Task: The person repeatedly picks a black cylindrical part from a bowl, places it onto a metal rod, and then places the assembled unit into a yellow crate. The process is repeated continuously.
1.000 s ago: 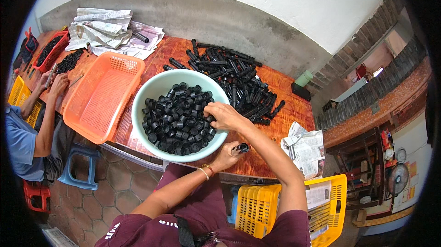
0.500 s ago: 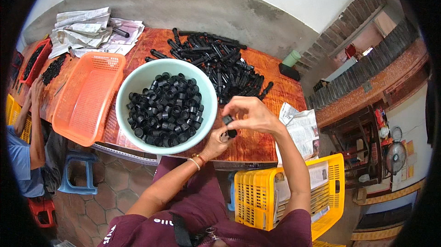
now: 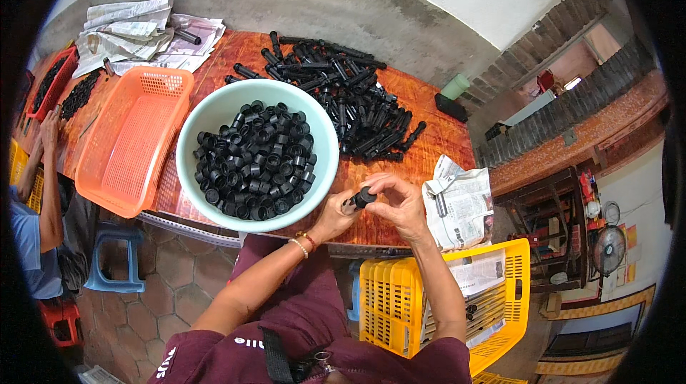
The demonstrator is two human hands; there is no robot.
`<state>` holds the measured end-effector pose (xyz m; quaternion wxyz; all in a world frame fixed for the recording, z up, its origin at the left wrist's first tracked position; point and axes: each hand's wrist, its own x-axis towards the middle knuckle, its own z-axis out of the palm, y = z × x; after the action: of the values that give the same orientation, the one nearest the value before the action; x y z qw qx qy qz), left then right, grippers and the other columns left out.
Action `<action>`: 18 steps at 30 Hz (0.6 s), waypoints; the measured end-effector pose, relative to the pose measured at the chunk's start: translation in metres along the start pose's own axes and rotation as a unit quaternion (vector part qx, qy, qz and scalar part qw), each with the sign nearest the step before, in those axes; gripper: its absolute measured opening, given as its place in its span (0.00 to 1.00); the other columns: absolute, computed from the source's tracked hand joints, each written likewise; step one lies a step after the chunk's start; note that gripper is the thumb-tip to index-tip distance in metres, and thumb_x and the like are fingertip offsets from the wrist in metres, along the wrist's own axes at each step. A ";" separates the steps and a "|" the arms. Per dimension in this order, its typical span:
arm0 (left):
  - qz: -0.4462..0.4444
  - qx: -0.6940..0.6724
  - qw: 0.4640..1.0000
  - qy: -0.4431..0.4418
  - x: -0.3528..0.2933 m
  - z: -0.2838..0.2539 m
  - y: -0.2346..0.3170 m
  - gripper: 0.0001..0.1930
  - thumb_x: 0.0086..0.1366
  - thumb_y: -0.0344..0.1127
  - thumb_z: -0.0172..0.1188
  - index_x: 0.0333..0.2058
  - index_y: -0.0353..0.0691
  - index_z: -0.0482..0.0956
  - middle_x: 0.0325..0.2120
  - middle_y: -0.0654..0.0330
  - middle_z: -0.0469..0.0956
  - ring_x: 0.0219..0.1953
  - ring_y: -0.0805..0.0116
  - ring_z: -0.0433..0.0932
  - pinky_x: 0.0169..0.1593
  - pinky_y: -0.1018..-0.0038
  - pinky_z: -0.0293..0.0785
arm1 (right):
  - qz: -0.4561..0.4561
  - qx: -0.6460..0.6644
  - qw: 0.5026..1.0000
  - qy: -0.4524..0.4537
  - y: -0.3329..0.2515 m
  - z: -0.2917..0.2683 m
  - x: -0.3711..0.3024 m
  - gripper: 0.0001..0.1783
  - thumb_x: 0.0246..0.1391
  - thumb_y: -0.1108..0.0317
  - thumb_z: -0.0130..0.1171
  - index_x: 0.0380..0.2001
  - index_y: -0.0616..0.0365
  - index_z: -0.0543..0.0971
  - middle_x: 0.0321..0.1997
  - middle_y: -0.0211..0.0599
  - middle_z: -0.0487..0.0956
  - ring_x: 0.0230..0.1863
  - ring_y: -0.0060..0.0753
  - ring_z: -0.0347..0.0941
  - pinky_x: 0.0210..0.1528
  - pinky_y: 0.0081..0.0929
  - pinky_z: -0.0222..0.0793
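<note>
My left hand (image 3: 334,217) is closed round a black tube (image 3: 349,206) at the table's front edge, with most of the tube hidden in the fist. The fingers of my right hand (image 3: 400,205) pinch a black ring-like cap (image 3: 365,197) at the tube's upper end. Whether the cap is fully seated cannot be seen. Just left of my hands stands a pale green basin (image 3: 187,170) heaped with similar black caps (image 3: 257,162). Behind it and to the right lies a pile of black tubes (image 3: 343,98).
An orange basket (image 3: 118,141) sits left of the basin. Newspaper (image 3: 461,205) lies at the table's right edge, above a yellow crate (image 3: 389,298) holding wrapped bundles. A co-worker's arms (image 3: 48,177) rest at far left, near a blue stool (image 3: 114,259).
The right hand has brought the cap from above the tube onto its end. The view has shifted slightly, and the newspaper at right now shows more fully.
</note>
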<state>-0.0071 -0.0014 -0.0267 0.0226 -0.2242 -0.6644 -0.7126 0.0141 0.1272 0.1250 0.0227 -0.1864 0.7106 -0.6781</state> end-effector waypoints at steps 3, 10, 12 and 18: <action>0.020 -0.005 1.000 -0.004 0.001 0.001 -0.003 0.13 0.56 0.31 0.62 0.40 0.34 0.75 0.31 0.58 0.77 0.32 0.72 0.75 0.37 0.72 0.72 | -0.017 -0.067 0.998 0.002 0.010 -0.001 -0.003 0.13 0.40 0.77 0.68 0.32 0.59 0.77 0.42 0.39 0.78 0.52 0.36 0.69 0.60 0.36 0.58; 0.000 0.017 0.999 -0.029 0.001 -0.005 0.009 0.12 0.56 0.35 0.63 0.34 0.35 0.73 0.24 0.60 0.73 0.27 0.73 0.69 0.32 0.73 0.69 | -0.016 -0.185 0.983 0.010 -0.010 0.006 -0.006 0.16 0.39 0.74 0.69 0.35 0.61 0.78 0.47 0.40 0.75 0.54 0.36 0.68 0.58 0.33 0.63; 0.032 0.003 0.999 -0.001 0.004 -0.003 0.015 0.10 0.55 0.31 0.62 0.29 0.35 0.70 0.21 0.57 0.71 0.23 0.65 0.69 0.29 0.69 0.66 | -0.038 -0.227 0.973 0.025 -0.015 0.009 -0.006 0.18 0.38 0.73 0.69 0.37 0.61 0.78 0.45 0.39 0.75 0.52 0.36 0.70 0.55 0.32 0.65; 0.046 -0.016 0.999 0.007 0.004 -0.003 0.025 0.10 0.55 0.29 0.62 0.35 0.35 0.73 0.24 0.55 0.75 0.24 0.63 0.72 0.30 0.69 0.69 | -0.086 -0.434 0.896 -0.010 -0.026 0.014 -0.002 0.22 0.39 0.69 0.68 0.42 0.60 0.80 0.37 0.40 0.74 0.42 0.39 0.70 0.44 0.31 0.66</action>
<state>-0.0036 -0.0061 -0.0020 0.0564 -0.2494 -0.6415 -0.7233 0.0259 0.1142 0.1485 -0.1119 -0.2454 0.9153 -0.2992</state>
